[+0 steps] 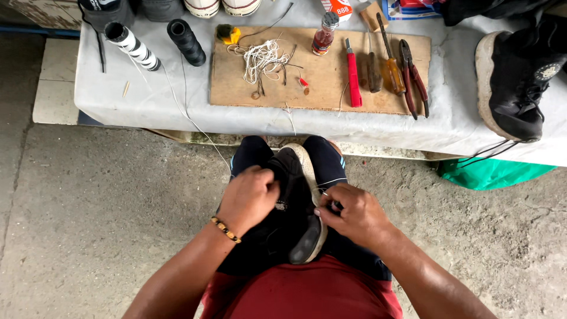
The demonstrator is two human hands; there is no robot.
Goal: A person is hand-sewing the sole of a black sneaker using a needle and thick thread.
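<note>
A black shoe [292,207] with a pale sole lies on its side in my lap, clamped between my knees. My left hand [248,198] grips the shoe's upper from the left. My right hand [351,214] pinches a thin white thread [331,182] against the sole's edge; whether it also holds a needle I cannot tell. The thread runs up from the shoe toward the table. A beaded bracelet circles my left wrist.
A cloth-covered table [147,100] stands ahead with a wooden board [322,80] carrying tangled white string [263,59], a small bottle [325,32], a red-handled tool [353,77], screwdrivers and pliers [413,77]. Thread spools [186,41] stand at left. Another black shoe [520,77] rests at right. A green bag [490,172] lies below.
</note>
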